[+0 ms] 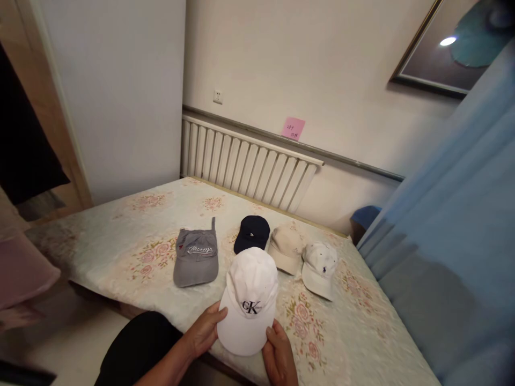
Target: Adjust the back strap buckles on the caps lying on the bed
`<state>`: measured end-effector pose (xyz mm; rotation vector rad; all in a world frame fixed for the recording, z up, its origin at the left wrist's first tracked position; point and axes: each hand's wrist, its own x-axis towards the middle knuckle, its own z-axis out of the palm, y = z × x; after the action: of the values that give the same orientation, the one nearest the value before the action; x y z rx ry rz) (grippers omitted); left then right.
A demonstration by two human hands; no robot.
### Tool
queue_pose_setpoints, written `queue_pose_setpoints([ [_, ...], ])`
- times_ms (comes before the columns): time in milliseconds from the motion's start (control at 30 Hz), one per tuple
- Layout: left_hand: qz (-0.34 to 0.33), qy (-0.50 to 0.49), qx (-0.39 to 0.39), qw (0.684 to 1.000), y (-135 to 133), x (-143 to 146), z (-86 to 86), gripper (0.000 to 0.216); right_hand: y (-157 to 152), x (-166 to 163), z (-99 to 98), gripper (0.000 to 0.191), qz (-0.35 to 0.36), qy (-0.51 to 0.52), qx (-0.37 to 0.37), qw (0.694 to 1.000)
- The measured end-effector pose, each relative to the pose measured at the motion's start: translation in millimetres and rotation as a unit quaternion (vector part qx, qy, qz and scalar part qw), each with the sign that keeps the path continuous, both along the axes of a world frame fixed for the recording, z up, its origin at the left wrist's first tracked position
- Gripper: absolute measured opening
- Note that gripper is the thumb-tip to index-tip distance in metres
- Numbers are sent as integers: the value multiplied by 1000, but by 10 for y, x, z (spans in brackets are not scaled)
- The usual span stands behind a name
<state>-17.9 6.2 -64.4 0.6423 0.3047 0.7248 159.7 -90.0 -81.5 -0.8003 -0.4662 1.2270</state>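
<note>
A white baseball cap (252, 284) with dark CK letters is held up near the bed's front edge, brim toward me. My left hand (204, 328) grips the left side of its brim, thumb on top. On the opposite side, my right hand (279, 351) pinches the brim's right edge. Behind it on the bed lies a navy cap (252, 233). A beige cap (285, 247) sits to the right of the navy one, and a white cap (320, 268) with a small dark emblem is farther right. Left of the held cap rests a grey cap (196, 256) with white script, its strap sticking up.
The caps lie on a bed (354, 343) with a floral cover. A white radiator (245, 161) runs along the wall behind, below a pink note (293, 128). A blue curtain (450, 225) hangs at the right. Dark and pink clothes (24, 268) hang at the left.
</note>
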Motion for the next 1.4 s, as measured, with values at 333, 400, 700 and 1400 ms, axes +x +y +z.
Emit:
queue_pose_setpoints([
  [333, -12, -7, 12, 1000, 1, 16, 0, 50, 24, 20, -8, 40, -3, 33, 14, 999],
  [400, -16, -6, 16, 1000, 3, 19, 9, 50, 24, 18, 3, 40, -5, 34, 17, 999],
  [700, -5, 22, 16, 1000, 0, 31, 32, 46, -1, 40, -1, 38, -1, 26, 18, 1000],
  [1400, -1, 12, 9, 1000, 31, 12, -63, 51, 19, 62, -61, 40, 2, 31, -6, 999],
])
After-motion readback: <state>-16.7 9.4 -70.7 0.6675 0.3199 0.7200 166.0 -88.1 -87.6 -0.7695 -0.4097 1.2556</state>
